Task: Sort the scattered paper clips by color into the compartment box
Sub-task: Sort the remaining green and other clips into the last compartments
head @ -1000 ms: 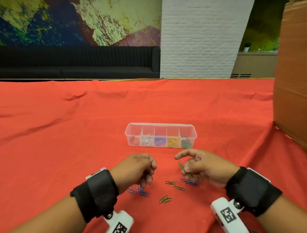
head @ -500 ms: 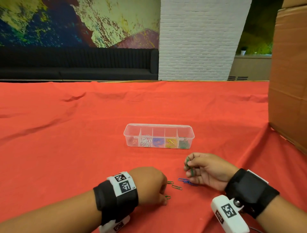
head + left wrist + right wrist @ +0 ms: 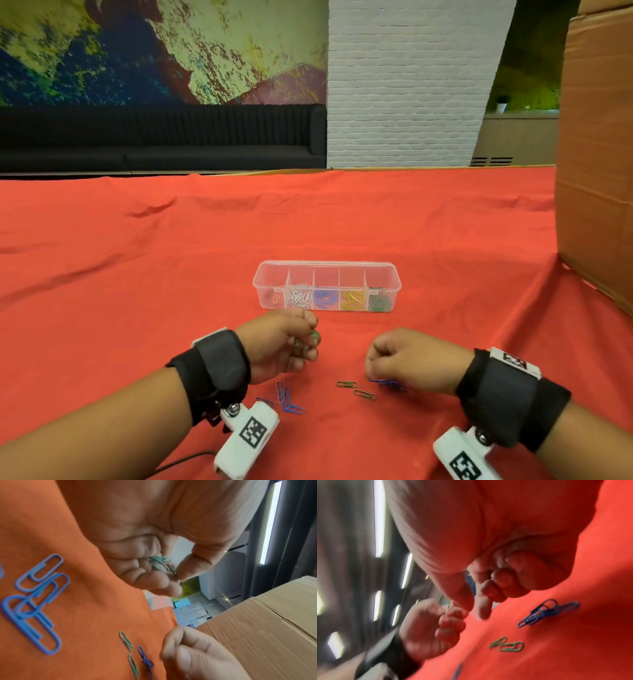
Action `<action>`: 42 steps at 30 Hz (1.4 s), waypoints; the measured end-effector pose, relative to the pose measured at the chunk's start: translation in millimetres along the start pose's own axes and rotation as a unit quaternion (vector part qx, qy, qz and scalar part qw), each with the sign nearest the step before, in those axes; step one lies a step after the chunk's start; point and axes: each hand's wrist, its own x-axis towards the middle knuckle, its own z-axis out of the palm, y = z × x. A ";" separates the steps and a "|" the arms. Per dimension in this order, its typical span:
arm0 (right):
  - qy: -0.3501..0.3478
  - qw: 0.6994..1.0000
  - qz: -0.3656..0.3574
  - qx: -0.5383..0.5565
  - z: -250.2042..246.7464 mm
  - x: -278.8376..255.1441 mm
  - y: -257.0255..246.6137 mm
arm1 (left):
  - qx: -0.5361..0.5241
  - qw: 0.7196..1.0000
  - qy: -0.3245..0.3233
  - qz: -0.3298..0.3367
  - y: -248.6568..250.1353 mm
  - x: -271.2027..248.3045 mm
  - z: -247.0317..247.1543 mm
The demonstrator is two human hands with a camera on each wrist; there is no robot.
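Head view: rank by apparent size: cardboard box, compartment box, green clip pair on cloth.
1. cardboard box, though it is cut off by the frame
2. compartment box
3. green clip pair; the two clips look alike in size

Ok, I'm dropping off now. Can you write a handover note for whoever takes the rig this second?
Left hand: pinches a few green paper clips.
Right hand: curled low over the red cloth; I cannot tell whether it holds anything.
Compartment box: beyond the hands, holding red, white, blue, yellow and green clips, left to right.
Left on the cloth: two loose green clips, blue clips by the left wrist, tangled blue clips by the right hand.
Next, probably: held greens into the rightmost compartment.
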 end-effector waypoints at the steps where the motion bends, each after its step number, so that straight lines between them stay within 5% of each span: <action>1: -0.013 0.995 -0.020 -0.098 2.1 -0.4 -5.0 | 0.016 1.000 0.008 -0.005 1.3 2.6 0.5; 3: -0.024 0.969 -0.036 -0.244 8.3 1.3 -11.2 | 0.183 0.983 0.012 0.017 4.5 6.0 7.0; 4: -0.019 0.953 -0.035 -0.300 11.8 2.4 -13.0 | 0.328 0.944 0.005 0.041 6.8 6.1 12.3; 7: -0.021 0.924 -0.037 -0.380 21.5 6.0 -14.3 | 0.659 0.743 -0.023 0.113 9.5 6.1 32.0; 10: -0.060 0.929 -0.045 -0.363 21.8 4.5 -14.8 | 0.767 0.625 -0.012 0.143 8.7 6.7 46.8; 12: -0.066 0.949 -0.041 -0.306 11.1 3.6 -15.6 | 0.779 0.608 -0.013 0.153 7.9 9.9 49.6; 15: 0.022 0.976 -0.035 -0.212 -27.5 12.1 -14.3 | 0.769 0.621 -0.018 0.150 7.8 14.6 48.0; 20: 0.176 0.979 -0.020 -0.100 -91.0 47.8 -6.5 | 0.753 0.638 -0.039 0.155 2.9 18.1 44.1; 21: 0.186 0.978 -0.009 -0.094 -98.3 57.5 -4.9 | 0.740 0.656 -0.041 0.143 4.3 19.8 43.1; 25: 0.204 0.974 0.023 -0.100 -113.9 95.2 0.2 | 0.575 0.813 -0.068 0.065 32.2 36.2 38.6; 27: 0.196 0.977 0.025 -0.077 -117.4 105.4 0.9 | 0.463 0.885 -0.018 0.042 48.4 52.5 35.8; 30: 0.211 0.970 0.016 -0.119 -124.6 101.6 4.8 | 0.350 0.934 0.063 0.040 68.6 82.4 35.4; 33: 0.251 0.957 -0.014 -0.141 -120.4 69.4 9.5 | 0.288 0.954 0.060 0.058 85.1 110.9 45.9; 35: 0.221 0.961 -0.028 -0.163 -107.7 43.4 15.2 | 0.251 0.963 0.069 0.071 91.4 127.3 53.5; 39: 0.051 0.978 -0.007 -0.204 -73.6 1.3 24.9 | 0.181 0.975 0.109 0.070 96.5 149.7 61.5; 42: 0.016 0.973 0.002 -0.228 -51.2 -13.4 30.4 | 0.118 0.990 0.076 0.026 98.9 152.5 63.2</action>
